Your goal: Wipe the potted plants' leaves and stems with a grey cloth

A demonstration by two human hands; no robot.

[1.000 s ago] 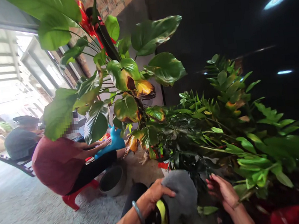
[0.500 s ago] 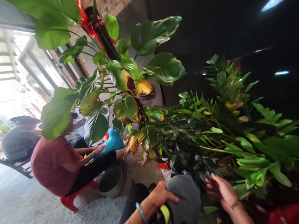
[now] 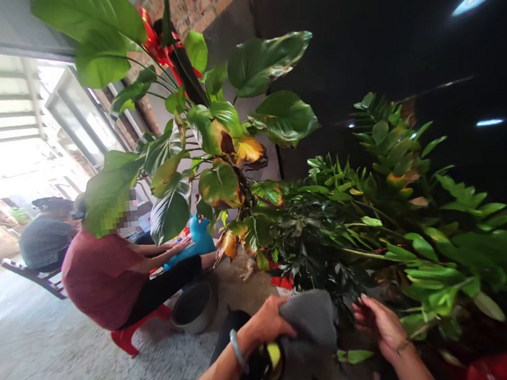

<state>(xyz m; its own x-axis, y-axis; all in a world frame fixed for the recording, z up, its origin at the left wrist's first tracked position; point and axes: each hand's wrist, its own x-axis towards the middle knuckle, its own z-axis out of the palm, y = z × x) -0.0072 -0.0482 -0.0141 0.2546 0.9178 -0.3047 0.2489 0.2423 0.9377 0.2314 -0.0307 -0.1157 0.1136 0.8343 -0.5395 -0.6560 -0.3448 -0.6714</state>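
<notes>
Two hands in view, both low in frame. The left hand (image 3: pixel 267 320) is curled over a grey cloth (image 3: pixel 308 323), holding it bunched, and a pale bangle (image 3: pixel 236 350) sits on that wrist. Just below the hand, touching the cloth, is a yellow-and-black object (image 3: pixel 273 357), too partly hidden to tell what it is. The right hand (image 3: pixel 381 328) is open, fingers spread wide, just beside the glossy leaves of a ZZ plant (image 3: pixel 428 256); cannot tell if it touches them. A thin bracelet (image 3: pixel 403 346) is on that wrist. The cloth is between the hands, in front of a dark bushy potted plant (image 3: pixel 313 238). A black trouser leg (image 3: pixel 237 337) lies under the left forearm. Behind stands a broad-leaved philodendron (image 3: pixel 219 184) with yellowing, brown-edged leaves, a red ribbon (image 3: pixel 150 31) near its top, against a brick wall (image 3: pixel 202 2) and a black panel (image 3: pixel 401 47). Left, a co-worker in a maroon shirt (image 3: pixel 102 278) sits on a red plastic stool (image 3: pixel 126 339), one hand on a blue plastic object (image 3: pixel 198 241), a steel basin (image 3: pixel 195 306) on the floor nearby. Farther off, another person in a grey top (image 3: pixel 46 242) sits on a slatted chair (image 3: pixel 36 276), by the concrete floor (image 3: pixel 73 366).
</notes>
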